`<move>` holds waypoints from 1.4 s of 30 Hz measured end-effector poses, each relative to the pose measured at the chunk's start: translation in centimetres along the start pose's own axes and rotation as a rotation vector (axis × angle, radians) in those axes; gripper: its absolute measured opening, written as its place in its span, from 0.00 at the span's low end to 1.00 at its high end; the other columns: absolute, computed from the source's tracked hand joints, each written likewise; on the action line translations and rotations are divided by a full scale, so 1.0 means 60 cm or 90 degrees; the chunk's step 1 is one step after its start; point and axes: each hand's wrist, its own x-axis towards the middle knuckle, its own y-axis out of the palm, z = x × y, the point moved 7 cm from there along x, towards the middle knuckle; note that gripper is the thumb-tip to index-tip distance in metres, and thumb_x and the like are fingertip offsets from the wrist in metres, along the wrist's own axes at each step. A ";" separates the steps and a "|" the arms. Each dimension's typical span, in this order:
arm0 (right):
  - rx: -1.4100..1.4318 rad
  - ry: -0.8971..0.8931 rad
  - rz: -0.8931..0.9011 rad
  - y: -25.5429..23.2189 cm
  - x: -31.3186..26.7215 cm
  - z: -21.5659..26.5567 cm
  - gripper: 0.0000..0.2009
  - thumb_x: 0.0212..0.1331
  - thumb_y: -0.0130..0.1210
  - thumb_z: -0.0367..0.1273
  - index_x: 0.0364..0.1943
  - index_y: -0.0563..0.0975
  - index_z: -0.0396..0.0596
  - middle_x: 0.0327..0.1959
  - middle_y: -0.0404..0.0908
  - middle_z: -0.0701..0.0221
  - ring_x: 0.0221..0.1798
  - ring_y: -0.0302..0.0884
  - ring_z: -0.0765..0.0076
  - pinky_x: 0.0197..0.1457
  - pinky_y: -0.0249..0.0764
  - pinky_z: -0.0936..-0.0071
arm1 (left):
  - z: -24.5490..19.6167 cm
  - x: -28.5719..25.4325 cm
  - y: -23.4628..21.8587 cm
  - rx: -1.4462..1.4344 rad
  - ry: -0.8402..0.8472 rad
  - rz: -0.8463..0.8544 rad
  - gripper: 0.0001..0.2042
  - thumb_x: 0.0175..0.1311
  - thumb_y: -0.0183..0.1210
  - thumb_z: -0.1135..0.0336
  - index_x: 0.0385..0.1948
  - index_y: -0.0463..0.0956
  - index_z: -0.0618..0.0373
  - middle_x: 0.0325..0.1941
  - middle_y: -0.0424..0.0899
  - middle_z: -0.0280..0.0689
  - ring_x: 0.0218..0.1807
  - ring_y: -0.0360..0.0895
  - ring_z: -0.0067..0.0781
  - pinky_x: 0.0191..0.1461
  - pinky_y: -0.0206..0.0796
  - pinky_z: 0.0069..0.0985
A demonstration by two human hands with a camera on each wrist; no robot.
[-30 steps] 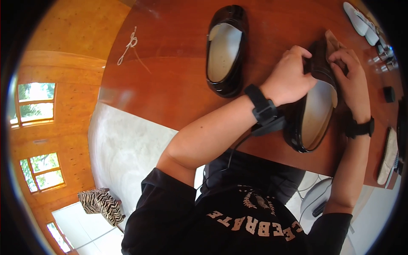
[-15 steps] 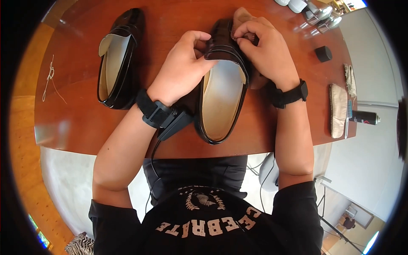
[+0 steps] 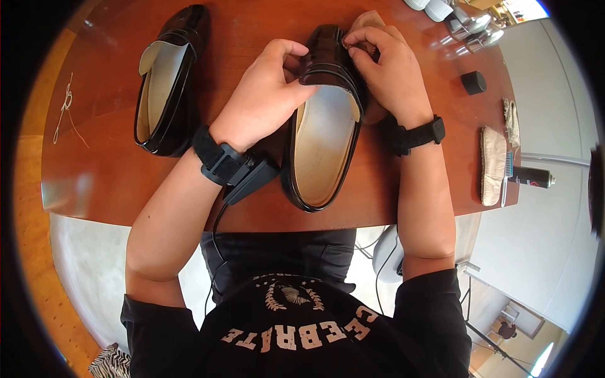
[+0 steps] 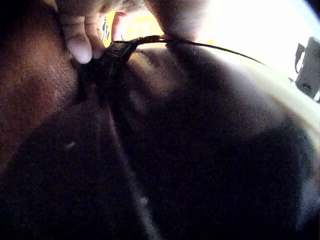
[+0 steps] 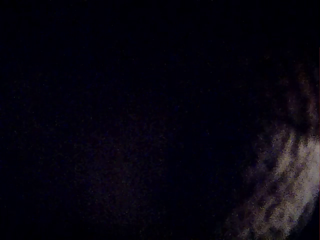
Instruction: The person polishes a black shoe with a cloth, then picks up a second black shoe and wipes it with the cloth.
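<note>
In the head view a glossy black loafer [image 3: 324, 148] with a tan insole stands on the brown table, toe pointing away. My left hand [image 3: 268, 88] grips it across the upper, thumb by the tongue and fingers at the left side. A brown cloth [image 3: 367, 20] is pinched in my right hand [image 3: 394, 79], whose fingertips are at the shoe's right side near the toe. The left wrist view has the loafer's dark side [image 4: 190, 160] up close, with left fingertips [image 4: 80, 47] at its edge. The right wrist view is nearly black.
A matching loafer [image 3: 167, 82] stands to the left, beside a tied white lace [image 3: 66, 101]. On the right are a black block [image 3: 473, 82], a beige pad [image 3: 492, 165], a brush [image 3: 508, 165] and a spray can [image 3: 535, 177]. White shoes [image 3: 438, 9] sit at the back.
The head view has swung, so the table and both loafers appear further left. My left hand still grips the loafer, and my right still holds the cloth at its side.
</note>
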 end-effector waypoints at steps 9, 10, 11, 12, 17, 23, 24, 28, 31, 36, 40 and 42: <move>-0.007 -0.021 0.007 -0.001 -0.002 0.016 0.10 0.60 0.60 0.27 0.45 0.84 0.49 0.44 0.80 0.66 0.47 0.81 0.59 0.53 0.77 0.65 | -0.007 -0.003 0.004 -0.003 -0.001 0.024 0.27 0.62 0.64 0.72 0.66 0.70 0.55 0.49 0.75 0.35 0.42 0.74 0.21 0.50 0.70 0.21; -0.003 -0.013 -0.009 -0.001 -0.002 0.018 0.08 0.58 0.61 0.26 0.42 0.84 0.48 0.42 0.80 0.68 0.46 0.81 0.59 0.52 0.76 0.64 | -0.007 -0.003 0.004 -0.002 0.002 0.021 0.28 0.62 0.63 0.73 0.66 0.71 0.55 0.48 0.75 0.35 0.41 0.74 0.21 0.49 0.70 0.21; 0.002 -0.005 -0.026 -0.002 -0.003 0.019 0.07 0.56 0.62 0.26 0.38 0.85 0.48 0.41 0.81 0.70 0.46 0.80 0.58 0.52 0.76 0.63 | -0.006 -0.003 0.003 0.002 0.002 0.021 0.28 0.62 0.63 0.73 0.66 0.71 0.55 0.48 0.75 0.35 0.42 0.74 0.21 0.49 0.70 0.21; 0.006 -0.004 -0.018 -0.002 -0.003 0.021 0.07 0.56 0.62 0.26 0.38 0.85 0.47 0.41 0.81 0.70 0.46 0.80 0.58 0.52 0.76 0.63 | -0.006 -0.003 0.002 0.005 0.002 0.020 0.28 0.62 0.63 0.73 0.66 0.71 0.55 0.48 0.75 0.35 0.42 0.74 0.21 0.49 0.70 0.21; 0.024 0.006 -0.028 -0.001 0.001 0.016 0.07 0.54 0.61 0.25 0.37 0.83 0.44 0.40 0.81 0.69 0.45 0.81 0.57 0.52 0.77 0.63 | -0.003 -0.002 0.004 -0.012 -0.004 0.025 0.27 0.62 0.64 0.72 0.66 0.70 0.55 0.49 0.74 0.36 0.43 0.74 0.22 0.51 0.70 0.21; 0.027 0.028 -0.032 -0.006 0.000 0.014 0.04 0.53 0.59 0.25 0.31 0.82 0.41 0.39 0.81 0.69 0.40 0.81 0.60 0.49 0.78 0.65 | -0.004 -0.004 0.001 -0.012 -0.015 0.017 0.27 0.63 0.66 0.68 0.64 0.69 0.57 0.50 0.74 0.37 0.46 0.74 0.23 0.53 0.70 0.22; 0.031 0.044 -0.014 -0.007 0.000 0.015 0.04 0.53 0.59 0.25 0.31 0.82 0.41 0.39 0.81 0.70 0.39 0.82 0.60 0.48 0.78 0.65 | -0.003 -0.003 0.001 -0.006 -0.014 0.012 0.26 0.63 0.66 0.68 0.64 0.69 0.57 0.50 0.74 0.37 0.46 0.74 0.24 0.53 0.70 0.22; 0.030 0.077 0.044 -0.016 -0.003 0.030 0.04 0.52 0.59 0.26 0.31 0.82 0.40 0.39 0.81 0.70 0.37 0.82 0.62 0.44 0.78 0.66 | -0.001 -0.003 0.002 -0.011 -0.021 0.010 0.25 0.64 0.66 0.68 0.61 0.69 0.60 0.51 0.74 0.38 0.49 0.74 0.25 0.55 0.70 0.23; 0.026 0.075 0.057 -0.015 -0.003 0.032 0.04 0.52 0.59 0.26 0.31 0.81 0.40 0.39 0.81 0.70 0.37 0.82 0.62 0.43 0.78 0.66 | 0.005 0.000 0.002 -0.010 -0.013 0.017 0.24 0.64 0.66 0.67 0.60 0.69 0.61 0.52 0.75 0.39 0.49 0.75 0.26 0.56 0.70 0.24; 0.047 0.079 0.034 -0.011 -0.003 0.028 0.05 0.52 0.59 0.26 0.32 0.82 0.40 0.39 0.81 0.70 0.38 0.82 0.62 0.44 0.78 0.66 | 0.001 -0.003 0.002 -0.003 -0.023 0.019 0.25 0.64 0.66 0.67 0.60 0.68 0.62 0.52 0.75 0.39 0.49 0.75 0.26 0.56 0.70 0.24; 0.060 0.051 -0.004 -0.006 -0.002 0.016 0.07 0.53 0.59 0.26 0.34 0.83 0.39 0.40 0.82 0.69 0.39 0.82 0.61 0.45 0.78 0.67 | 0.002 -0.001 0.002 -0.009 -0.017 0.020 0.25 0.64 0.66 0.67 0.60 0.68 0.62 0.52 0.75 0.40 0.49 0.75 0.26 0.56 0.70 0.24; 0.056 0.045 -0.001 -0.008 -0.002 0.015 0.07 0.54 0.59 0.26 0.35 0.83 0.39 0.41 0.82 0.69 0.39 0.83 0.61 0.46 0.78 0.67 | 0.003 -0.002 0.002 -0.012 -0.031 0.020 0.25 0.64 0.66 0.67 0.61 0.68 0.63 0.52 0.75 0.40 0.50 0.75 0.26 0.56 0.70 0.24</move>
